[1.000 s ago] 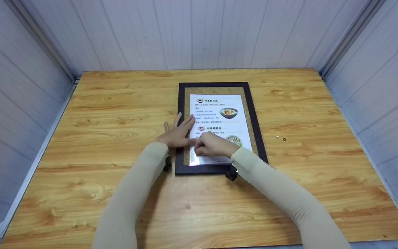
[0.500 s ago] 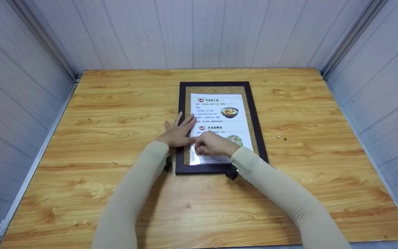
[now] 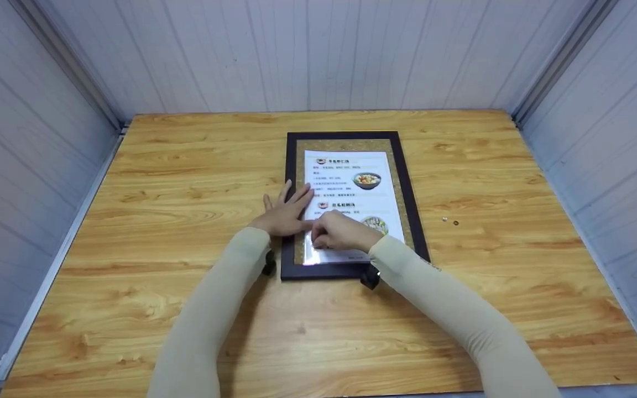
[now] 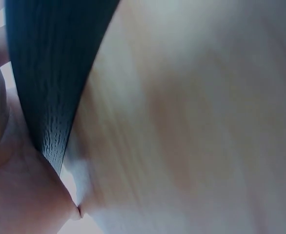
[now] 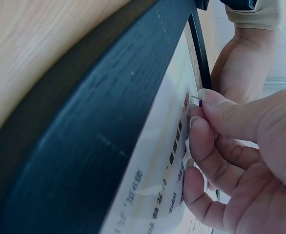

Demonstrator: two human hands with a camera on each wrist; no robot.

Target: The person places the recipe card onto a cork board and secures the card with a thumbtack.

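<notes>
A dark-framed cork board [image 3: 291, 166] lies flat on the wooden table [image 3: 186, 166] with a white printed menu sheet [image 3: 351, 193] on it. My left hand [image 3: 285, 213] rests flat with fingers spread across the board's left frame and the sheet's edge. My right hand [image 3: 342, 232] is curled over the lower part of the sheet. In the right wrist view its thumb and forefinger pinch a small purple-headed pin [image 5: 199, 101] against the sheet [image 5: 157, 185], beside the frame [image 5: 99, 117]. The left wrist view shows only the frame [image 4: 50, 73] and blurred table [image 4: 192, 122].
Two small loose items [image 3: 450, 221] lie on the table to the right of the board. White panelled walls [image 3: 318, 50] enclose the table at the back and on both sides. Black wrist-camera mounts sit at the board's near edge.
</notes>
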